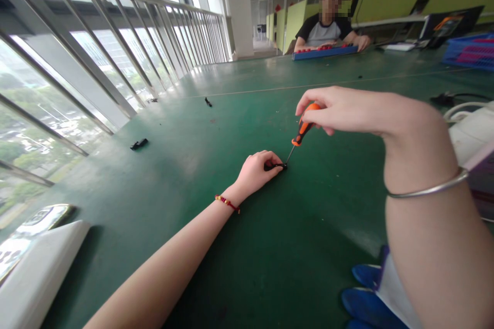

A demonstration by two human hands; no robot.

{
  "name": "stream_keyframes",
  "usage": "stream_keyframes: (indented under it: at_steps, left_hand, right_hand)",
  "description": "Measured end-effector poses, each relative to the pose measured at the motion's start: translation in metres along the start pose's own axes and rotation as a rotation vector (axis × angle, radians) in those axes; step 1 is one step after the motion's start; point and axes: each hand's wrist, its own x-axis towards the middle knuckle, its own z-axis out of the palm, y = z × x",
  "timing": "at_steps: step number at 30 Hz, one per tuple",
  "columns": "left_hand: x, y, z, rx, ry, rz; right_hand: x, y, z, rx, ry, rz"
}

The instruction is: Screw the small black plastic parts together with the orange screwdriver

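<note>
On the green tabletop [239, 113], my left hand [258, 170] pinches a small black part [270, 165] and keeps it down against the surface. The fingers cover much of that part, so its kind cannot be made out. My right hand [332, 110] grips an orange and black screwdriver [304, 122] by its handle, from above. The screwdriver leans, its thin shaft slanting down to the left. Its tip meets the right end of the black part, just beyond my left fingertips.
Small black pieces [139, 144] lie to the left and farther back. At lower left is a white box [57, 262]; blue-fingered gloves [366, 303] lie at lower right. Across the table a person [326, 31] sits behind a blue tray [328, 53]. A metal railing [116, 5] borders the left.
</note>
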Motion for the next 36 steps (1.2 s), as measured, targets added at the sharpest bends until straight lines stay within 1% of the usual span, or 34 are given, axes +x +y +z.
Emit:
stream_keyframes:
  at_steps: [3,6,12,16,19,22,24,26,29,33,36]
  left_hand:
    - [0.0001,-0.0004,0.0002,0.001,0.005,0.009]
    - [0.0004,-0.0008,0.0006,-0.002,0.004,0.007]
    - [0.0005,-0.0012,0.0009,-0.001,0.0,0.002]
    - [0.0002,-0.0012,0.0011,-0.007,0.002,0.01]
    - [0.0004,-0.0004,0.001,-0.007,-0.001,0.001]
    - [0.0008,0.0006,0.0005,-0.001,-0.005,-0.011]
    - [0.0009,0.001,0.0004,-0.001,-0.007,-0.009]
    - [0.001,0.0011,0.0005,-0.003,-0.005,-0.003]
    - [0.001,0.001,0.0009,-0.005,0.001,-0.002]
    - [0.0008,0.0006,0.0016,-0.005,0.003,0.006]
    - [0.0006,0.0006,0.0018,-0.001,0.006,0.008]
  right_hand:
    - [-0.0021,-0.0038,0.0,-0.042,-0.028,0.019]
    - [-0.0046,-0.0084,-0.0011,-0.031,-0.041,0.041]
    - [-0.0017,-0.003,-0.0006,-0.019,-0.002,-0.052]
    - [-0.0015,-0.0028,0.0005,-0.011,-0.019,-0.026]
    - [-0.0014,-0.0039,0.0002,-0.003,0.035,-0.027]
    - [-0.0007,-0.0037,-0.0002,-0.014,0.073,-0.068]
    - [-0.0007,-0.0042,0.0,-0.016,0.062,-0.078]
    - [-0.001,-0.0054,0.0006,-0.02,0.057,-0.055]
    - [-0.0005,-0.0069,0.0016,-0.024,0.086,-0.024]
    - [0.0015,-0.0062,0.0025,-0.001,0.076,-0.058]
    - [0.0016,-0.0062,0.0028,0.014,0.061,-0.047]
